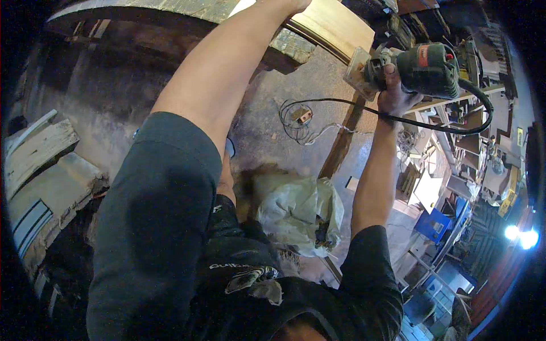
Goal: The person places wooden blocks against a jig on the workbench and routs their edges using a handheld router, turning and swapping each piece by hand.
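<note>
My right hand is wrapped round a green and black handheld router, which is tilted on its side. The router's clear base plate faces the end of a pale wooden board; whether the two touch I cannot tell. A black power cord loops from the router's back end and passes over my right wrist. My left arm stretches up to the top edge, where only a bit of my left hand shows beside the board. Its fingers are out of the picture.
The board lies along a worn workbench. On the floor are a socket box with coiled cable and a whitish sack. Stacked timber stands at left. Wood pieces and a blue case crowd the right, near a bright lamp.
</note>
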The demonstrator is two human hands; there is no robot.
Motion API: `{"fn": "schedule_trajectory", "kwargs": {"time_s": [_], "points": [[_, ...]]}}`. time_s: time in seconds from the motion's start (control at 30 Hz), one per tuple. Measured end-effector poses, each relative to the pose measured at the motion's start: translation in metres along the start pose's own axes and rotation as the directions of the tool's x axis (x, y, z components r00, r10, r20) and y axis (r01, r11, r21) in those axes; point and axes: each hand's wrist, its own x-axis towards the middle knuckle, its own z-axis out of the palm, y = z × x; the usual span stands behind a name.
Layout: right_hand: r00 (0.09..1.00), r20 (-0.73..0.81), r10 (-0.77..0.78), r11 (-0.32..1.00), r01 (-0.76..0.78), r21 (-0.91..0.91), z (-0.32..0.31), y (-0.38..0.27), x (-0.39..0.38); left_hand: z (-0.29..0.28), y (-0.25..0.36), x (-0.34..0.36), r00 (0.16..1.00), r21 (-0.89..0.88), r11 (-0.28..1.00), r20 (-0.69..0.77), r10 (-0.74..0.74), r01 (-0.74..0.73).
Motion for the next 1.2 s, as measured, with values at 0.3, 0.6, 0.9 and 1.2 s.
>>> {"fn": "schedule_trajectory", "kwargs": {"time_s": [0.3,0.6,0.9,1.2], "points": [[0.925,0.107,0.365,0.827,-0.375,0.418,-0.004,0.009,0.006,0.003,-0.003,0.003,1.0,0.039,0.999,0.002,-0.003,0.003],[1.0,0.008,0.002,1.0,-0.002,-0.012,-0.01,0.037,0.015,-0.001,0.001,0.003,1.0,0.028,1.0,0.023,-0.007,0.006],[0.992,0.11,0.056,0.995,-0.064,0.074,0.012,-0.003,0.017,0.0,0.0,0.004,1.0,0.076,0.997,0.017,0.016,-0.017],[1.0,0.002,0.011,0.992,-0.011,0.122,0.017,0.016,0.03,0.002,0.003,0.008,1.0,0.071,0.997,0.009,-0.001,0.0]]}}
